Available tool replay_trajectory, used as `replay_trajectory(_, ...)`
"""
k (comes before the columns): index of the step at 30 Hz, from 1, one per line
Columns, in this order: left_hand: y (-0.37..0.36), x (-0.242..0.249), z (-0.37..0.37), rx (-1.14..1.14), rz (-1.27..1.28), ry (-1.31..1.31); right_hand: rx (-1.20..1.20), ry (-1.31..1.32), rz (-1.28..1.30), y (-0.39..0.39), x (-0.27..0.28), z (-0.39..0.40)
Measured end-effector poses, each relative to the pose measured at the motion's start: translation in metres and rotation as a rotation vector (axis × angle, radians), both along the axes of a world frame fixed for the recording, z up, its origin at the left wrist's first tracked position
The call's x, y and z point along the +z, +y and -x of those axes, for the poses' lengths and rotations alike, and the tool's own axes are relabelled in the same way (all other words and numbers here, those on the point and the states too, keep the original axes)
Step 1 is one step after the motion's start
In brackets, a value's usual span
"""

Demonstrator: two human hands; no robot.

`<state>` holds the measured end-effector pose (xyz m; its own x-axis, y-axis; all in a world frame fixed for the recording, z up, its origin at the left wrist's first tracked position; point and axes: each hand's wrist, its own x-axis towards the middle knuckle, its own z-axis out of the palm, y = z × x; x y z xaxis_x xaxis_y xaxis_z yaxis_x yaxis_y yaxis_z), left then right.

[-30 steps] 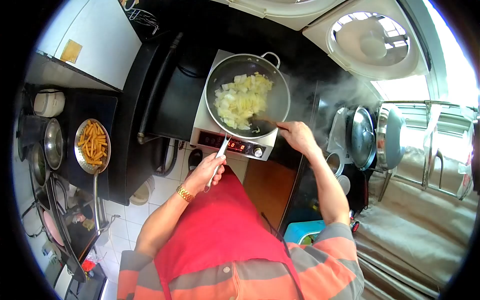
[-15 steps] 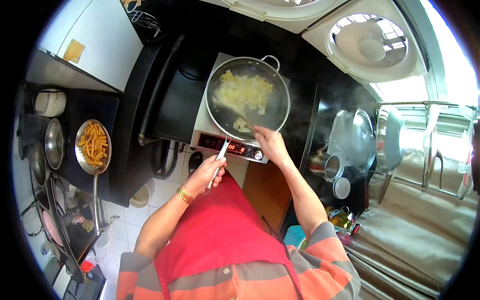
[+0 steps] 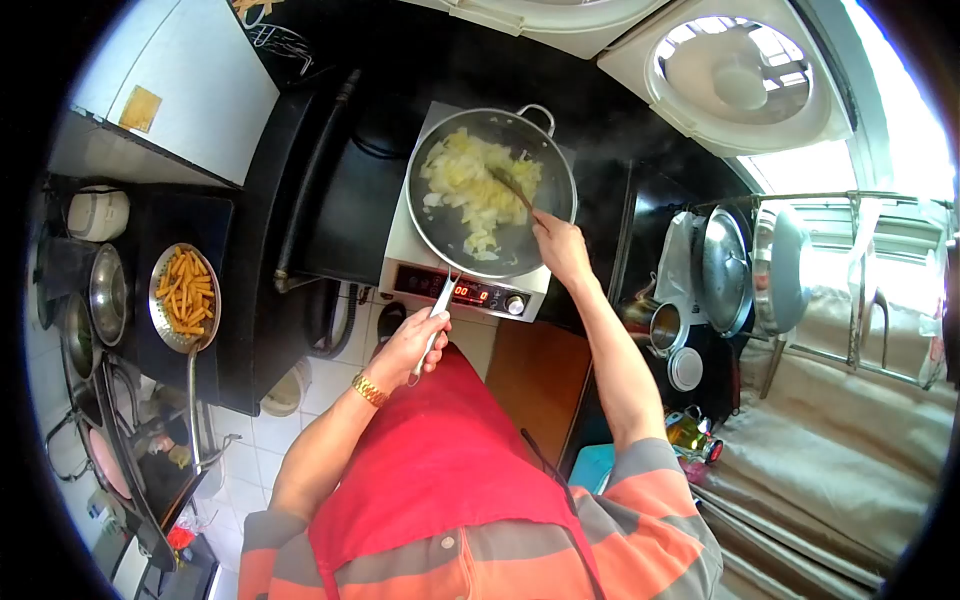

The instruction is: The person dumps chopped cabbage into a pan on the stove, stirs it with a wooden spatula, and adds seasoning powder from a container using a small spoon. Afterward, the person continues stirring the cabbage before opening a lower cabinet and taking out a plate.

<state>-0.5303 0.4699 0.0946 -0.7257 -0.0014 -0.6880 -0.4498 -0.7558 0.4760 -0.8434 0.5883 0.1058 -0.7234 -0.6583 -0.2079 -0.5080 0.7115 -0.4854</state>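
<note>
A wide frying pan (image 3: pixel 545 255) sits on an induction cooker (image 3: pixel 400 255) with a lit red display. Pale yellow-white chopped pieces, which look like onion or cabbage (image 3: pixel 465 170), lie in it, mostly toward the far side. My left hand (image 3: pixel 408 348) is wrapped around the pan's handle (image 3: pixel 440 305) on the near side. In my right hand (image 3: pixel 560 245), above the pan's right rim, is a wooden spatula (image 3: pixel 512 188), its tip among the pieces. Faint steam hangs around the pan.
A strainer (image 3: pixel 193 345) of fried yellow-brown strips rests on the left counter. On the right are a metal pot (image 3: pixel 665 328), a jar lid (image 3: pixel 685 369), an oil bottle (image 3: pixel 690 435) and a rack with lids (image 3: pixel 725 270). A fan (image 3: pixel 735 75) is at the upper right.
My right hand has moved up and right, sweeping the spatula from the near side of the pan to the far right. The pieces have shifted in the pan. My left hand stays on the handle.
</note>
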Motion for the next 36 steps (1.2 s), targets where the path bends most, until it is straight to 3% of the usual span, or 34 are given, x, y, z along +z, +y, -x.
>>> replay_trajectory(3, -0.001, 0.001, 0.001, -0.012, -0.001, -0.001, 0.108, 0.084, 0.063, 0.039, 0.031, 0.013)
replay_trajectory(7, -0.002, 0.002, 0.000, -0.004, -0.024, 0.005, 0.340, 0.311, -0.291, 0.069, 0.112, 0.031)
replay_trajectory(11, -0.002, 0.004, 0.001, -0.003, -0.007, 0.004, 0.413, 0.338, -0.514, 0.058, 0.103, 0.034)
replay_trajectory(13, -0.002, 0.003, 0.000, -0.001, -0.004, -0.003, 0.417, 0.267, -0.303, 0.053, 0.050, 0.040)
replay_trajectory(16, -0.002, 0.000, -0.002, -0.007, -0.033, -0.009, 0.388, 0.226, -0.110, 0.023, 0.054, 0.020)
replay_trajectory(20, -0.002, 0.001, 0.000, -0.008, -0.002, -0.002, 0.365, 0.194, -0.102, 0.042, 0.092, 0.016)
replay_trajectory(26, 0.000, -0.003, -0.001, -0.003, -0.005, 0.015, 0.368, 0.037, -0.374, 0.067, 0.102, 0.003)
replay_trajectory(30, 0.000, -0.001, 0.000, -0.011, -0.003, -0.006, 0.299, -0.114, -0.128, 0.036, 0.043, -0.018)
replay_trajectory(32, -0.001, 0.000, 0.001, -0.009, 0.000, -0.001, 0.204, -0.082, 0.046, 0.015, 0.038, -0.018)
replay_trajectory(36, 0.000, 0.001, 0.000, -0.012, 0.012, 0.004, 0.202, -0.018, 0.095, -0.005, 0.061, 0.000)
